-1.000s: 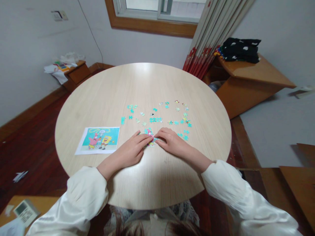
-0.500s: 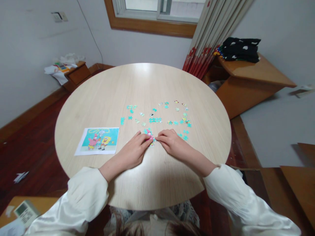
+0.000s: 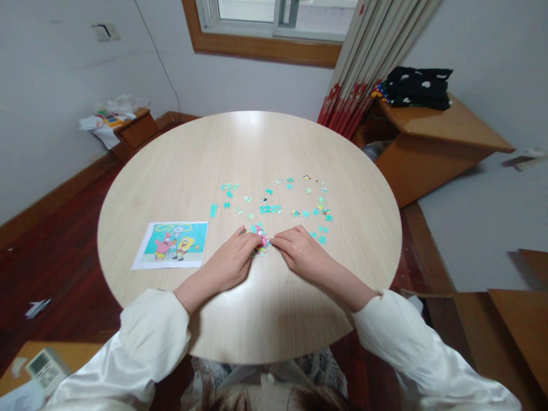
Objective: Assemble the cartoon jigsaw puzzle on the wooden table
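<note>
A small block of joined jigsaw pieces (image 3: 260,231), showing a pink cartoon starfish on teal, lies on the table close in front of me. From its left side my left hand (image 3: 232,258) presses bunched fingertips onto the block, covering its lower left part. My right hand (image 3: 302,249) pinches a small jigsaw piece (image 3: 269,242) at the block's right edge; the fingertips mostly hide it. Whether that piece is locked into the block I cannot tell. Left of my hands lies a printed reference picture (image 3: 174,242) with cartoon figures.
Loose teal pieces (image 3: 322,229) lie just beyond my right hand. A joined teal strip (image 3: 270,209) and several scattered pieces (image 3: 230,187) are farther back on the round wooden table (image 3: 257,148). A tilted wooden cabinet (image 3: 445,137) stands right of the table.
My left fingertips have drawn back slightly to the left, showing more of the pink figure. My right hand stays at the block's right edge. The view has shifted slightly.
</note>
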`<state>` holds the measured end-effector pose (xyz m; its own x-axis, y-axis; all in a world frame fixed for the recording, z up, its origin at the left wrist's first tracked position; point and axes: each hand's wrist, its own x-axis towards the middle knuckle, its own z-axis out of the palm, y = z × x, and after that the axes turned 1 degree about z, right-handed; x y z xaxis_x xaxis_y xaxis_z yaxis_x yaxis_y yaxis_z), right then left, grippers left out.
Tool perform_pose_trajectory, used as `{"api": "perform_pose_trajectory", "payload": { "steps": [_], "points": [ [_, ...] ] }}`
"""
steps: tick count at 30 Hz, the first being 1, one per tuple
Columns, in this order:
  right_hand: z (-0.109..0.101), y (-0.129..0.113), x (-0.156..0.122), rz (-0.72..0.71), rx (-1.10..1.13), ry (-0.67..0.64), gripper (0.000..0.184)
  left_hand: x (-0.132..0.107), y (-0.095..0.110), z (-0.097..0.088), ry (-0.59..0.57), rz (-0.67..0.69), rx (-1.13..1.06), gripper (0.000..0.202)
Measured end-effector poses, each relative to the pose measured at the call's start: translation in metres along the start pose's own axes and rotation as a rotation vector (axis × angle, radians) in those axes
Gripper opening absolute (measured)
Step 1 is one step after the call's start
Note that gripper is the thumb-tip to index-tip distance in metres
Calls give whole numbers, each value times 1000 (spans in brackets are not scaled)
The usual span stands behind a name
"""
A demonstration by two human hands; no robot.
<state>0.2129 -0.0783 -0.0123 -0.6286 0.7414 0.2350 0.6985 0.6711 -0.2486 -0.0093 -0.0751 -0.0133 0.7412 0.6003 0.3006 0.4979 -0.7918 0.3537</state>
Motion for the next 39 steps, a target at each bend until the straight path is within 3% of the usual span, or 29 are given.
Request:
{"api": "perform_pose_trajectory", "payload": {
  "steps": [7, 16, 24, 33, 39],
  "points": [
    [0, 0, 1, 0, -39, -32, 27, 0, 0, 0, -14, -15, -17, 43],
    [-3, -4, 4, 15, -55, -67, 27, 0, 0, 9, 47, 61, 64, 41],
    [-17, 12, -11, 153, 93, 151, 34, 1, 2, 12, 45, 43, 104, 37],
    [-23, 27, -35, 250, 81, 183, 30, -1, -1, 15, 88, 47, 80, 38],
    [-23, 28, -36, 258, 87, 178, 28, -1, -2, 15, 87, 39, 53, 39]
  ]
}}
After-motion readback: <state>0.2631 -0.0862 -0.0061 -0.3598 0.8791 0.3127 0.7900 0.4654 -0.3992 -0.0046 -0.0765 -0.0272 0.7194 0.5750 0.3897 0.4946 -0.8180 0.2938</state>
